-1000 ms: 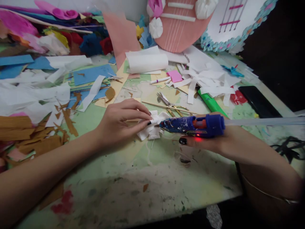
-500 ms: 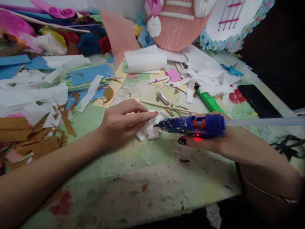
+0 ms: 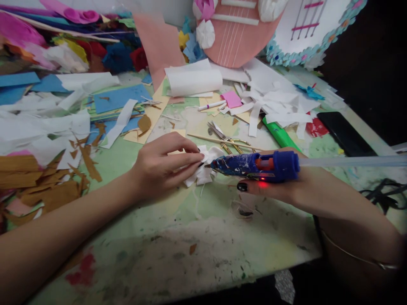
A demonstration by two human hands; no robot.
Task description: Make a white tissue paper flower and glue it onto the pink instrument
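Observation:
In my right hand [image 3: 286, 186] is a blue hot glue gun [image 3: 254, 166] with a red light lit and a clear glue stick out of its back. Its nozzle points left, at a small white paper flower [image 3: 203, 174] lying on the green table. My left hand [image 3: 170, 165] rests at the flower's left side, fingertips on its petals and fingers close together. A thin string of glue trails on the table below the flower. Behind the flower are scissors [image 3: 222, 134] and a thin wooden stick [image 3: 206, 139].
White paper strips [image 3: 270, 101], a paper roll [image 3: 193, 80], a green roll [image 3: 280, 134] and a black phone [image 3: 346, 133] lie further back. Brown scraps [image 3: 47, 182] and blue paper [image 3: 121, 99] are at left. A pink guitar-shaped craft [image 3: 235, 38] stands behind.
My left index finger has drawn back slightly to the left and down, showing more of the white flower. The glue gun has barely moved.

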